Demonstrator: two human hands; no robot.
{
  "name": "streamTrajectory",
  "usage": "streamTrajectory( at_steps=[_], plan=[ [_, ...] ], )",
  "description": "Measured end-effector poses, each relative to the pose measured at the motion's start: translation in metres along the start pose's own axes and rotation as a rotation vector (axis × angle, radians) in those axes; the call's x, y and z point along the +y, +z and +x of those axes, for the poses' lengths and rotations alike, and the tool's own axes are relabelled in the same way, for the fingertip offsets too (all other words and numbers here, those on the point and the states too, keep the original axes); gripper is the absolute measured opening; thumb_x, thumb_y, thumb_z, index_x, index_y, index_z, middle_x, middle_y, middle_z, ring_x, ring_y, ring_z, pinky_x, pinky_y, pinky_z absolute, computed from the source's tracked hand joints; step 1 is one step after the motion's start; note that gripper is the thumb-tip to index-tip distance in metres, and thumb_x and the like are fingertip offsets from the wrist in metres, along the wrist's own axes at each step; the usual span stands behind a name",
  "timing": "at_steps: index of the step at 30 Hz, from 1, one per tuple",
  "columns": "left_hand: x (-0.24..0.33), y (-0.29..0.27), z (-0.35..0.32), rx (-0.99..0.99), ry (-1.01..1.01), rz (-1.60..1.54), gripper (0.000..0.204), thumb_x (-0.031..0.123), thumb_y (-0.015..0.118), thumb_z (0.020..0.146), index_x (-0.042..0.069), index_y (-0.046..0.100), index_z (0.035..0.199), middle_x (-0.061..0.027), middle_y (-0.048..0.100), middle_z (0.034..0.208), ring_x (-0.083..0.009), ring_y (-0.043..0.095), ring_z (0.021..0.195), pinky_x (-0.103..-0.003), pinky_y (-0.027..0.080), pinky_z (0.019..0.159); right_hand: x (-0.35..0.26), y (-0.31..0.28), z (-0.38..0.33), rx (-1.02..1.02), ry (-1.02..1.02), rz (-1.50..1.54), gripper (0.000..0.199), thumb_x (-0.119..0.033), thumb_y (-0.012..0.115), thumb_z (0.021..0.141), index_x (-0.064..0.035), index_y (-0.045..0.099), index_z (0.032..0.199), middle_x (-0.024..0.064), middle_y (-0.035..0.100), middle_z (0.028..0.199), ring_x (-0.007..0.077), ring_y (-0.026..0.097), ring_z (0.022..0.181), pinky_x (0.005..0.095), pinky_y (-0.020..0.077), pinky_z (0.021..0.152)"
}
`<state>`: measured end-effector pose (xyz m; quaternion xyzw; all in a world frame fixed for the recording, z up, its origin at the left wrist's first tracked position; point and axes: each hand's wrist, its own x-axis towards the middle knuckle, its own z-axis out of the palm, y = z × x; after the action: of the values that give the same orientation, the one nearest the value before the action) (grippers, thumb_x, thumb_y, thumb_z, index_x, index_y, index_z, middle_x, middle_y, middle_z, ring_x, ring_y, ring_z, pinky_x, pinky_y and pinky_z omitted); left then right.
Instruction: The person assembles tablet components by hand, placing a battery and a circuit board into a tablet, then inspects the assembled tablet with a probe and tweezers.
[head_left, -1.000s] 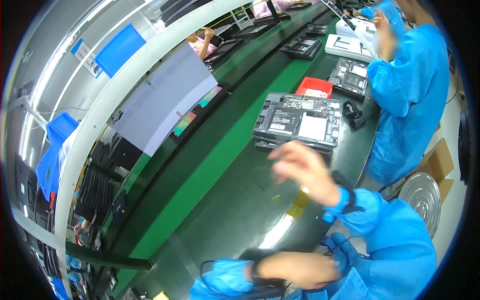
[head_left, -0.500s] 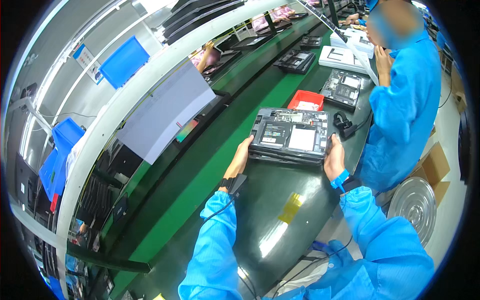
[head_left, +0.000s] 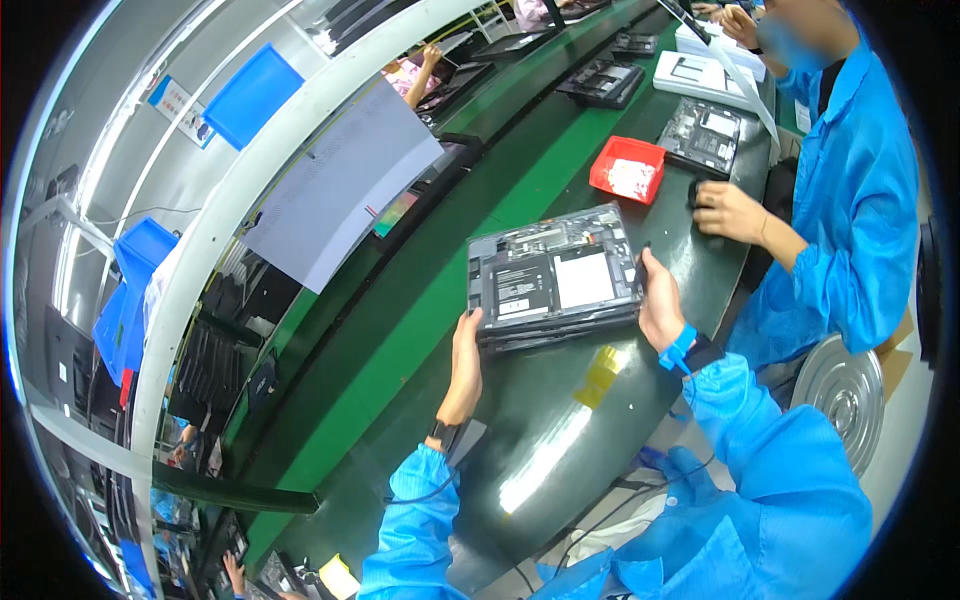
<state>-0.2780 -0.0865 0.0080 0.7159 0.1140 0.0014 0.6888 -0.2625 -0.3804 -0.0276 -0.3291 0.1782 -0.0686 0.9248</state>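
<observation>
Between my hands is a black laptop (head_left: 525,282) with its underside uncovered, showing a black battery, a white rectangle and a circuit board. Further dark layers show below its near edge; whether they belong to a second laptop I cannot tell. My left hand (head_left: 463,365) grips the left near corner, thumb along the side. On the right edge, my right hand (head_left: 660,302) has its fingers closed round the casing. Both wrists wear bands, the right one bright blue. The laptop is over the dark green bench (head_left: 480,410); I cannot tell whether it touches it.
Beyond the laptop sit a red tray (head_left: 628,172) with white bits and another opened laptop (head_left: 703,138). A co-worker's hand (head_left: 735,212) holds a small black object at the right. Yellow tape (head_left: 598,377) marks the bench. A white shelf frame (head_left: 215,215) rises at left.
My hands have shifted the laptop left and toward me, away from the red tray. The co-worker's hand has come down onto the bench at the black object. The whole view has shifted slightly.
</observation>
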Motion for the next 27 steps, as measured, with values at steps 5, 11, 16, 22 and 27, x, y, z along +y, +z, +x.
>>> streamTrajectory(
  at_steps=[5,11,16,22,27],
  plan=[
    [-0.018,-0.037,-0.042,0.002,0.04,-0.225,0.049,0.043,0.058,0.102,0.007,0.059,0.135,-0.0012,0.063,0.134,-0.0152,0.053,0.126,-0.035,0.034,0.109,0.002,0.03,-0.017,-0.106,0.134,-0.125,0.031,-0.038,0.054,0.107,-0.0103,0.064,0.097,0.0011,0.064,0.095,0.0155,0.058,0.092,0.0344,0.0482,0.088],
    [-0.002,-0.087,-0.051,0.409,0.47,0.528,0.054,0.034,0.055,0.106,0.0,0.048,0.147,-0.0163,0.057,0.142,-0.0232,0.05,0.134,-0.039,0.037,0.114,-0.005,0.046,-0.008,-0.434,-0.102,-0.504,0.035,-0.041,0.052,0.109,-0.0083,0.063,0.104,0.0001,0.064,0.101,0.0113,0.058,0.099,0.031,0.0458,0.09],
    [0.064,0.008,-0.031,-0.043,0.706,0.8,0.027,0.014,0.062,0.098,0.001,0.068,0.121,-0.016,0.066,0.112,-0.0331,0.06,0.106,-0.041,0.047,0.097,-0.027,0.103,0.033,-0.609,-0.199,-0.682,0.03,-0.034,0.057,0.108,-0.004,0.059,0.107,-0.0003,0.062,0.087,0.008,0.062,0.077,0.0252,0.0513,0.071],
    [0.052,0.058,-0.007,0.037,0.839,1.1,0.045,0.028,0.072,0.09,0.0,0.068,0.126,-0.0185,0.059,0.125,-0.0391,0.051,0.116,-0.047,0.044,0.104,-0.003,0.131,0.07,-0.796,-0.208,-0.656,0.033,-0.024,0.063,0.105,0.0012,0.062,0.127,0.0017,0.066,0.096,0.0079,0.062,0.079,0.024,0.053,0.074],
    [0.044,0.062,0.002,-0.101,0.964,0.986,0.038,0.021,0.073,0.088,0.005,0.071,0.122,-0.0125,0.061,0.121,-0.0337,0.054,0.111,-0.045,0.047,0.1,0.005,0.107,0.077,-0.787,-0.155,-0.588,0.029,-0.024,0.065,0.104,-0.0011,0.064,0.122,-0.0011,0.065,0.095,0.0072,0.06,0.078,0.0235,0.0508,0.074]
  ],
)
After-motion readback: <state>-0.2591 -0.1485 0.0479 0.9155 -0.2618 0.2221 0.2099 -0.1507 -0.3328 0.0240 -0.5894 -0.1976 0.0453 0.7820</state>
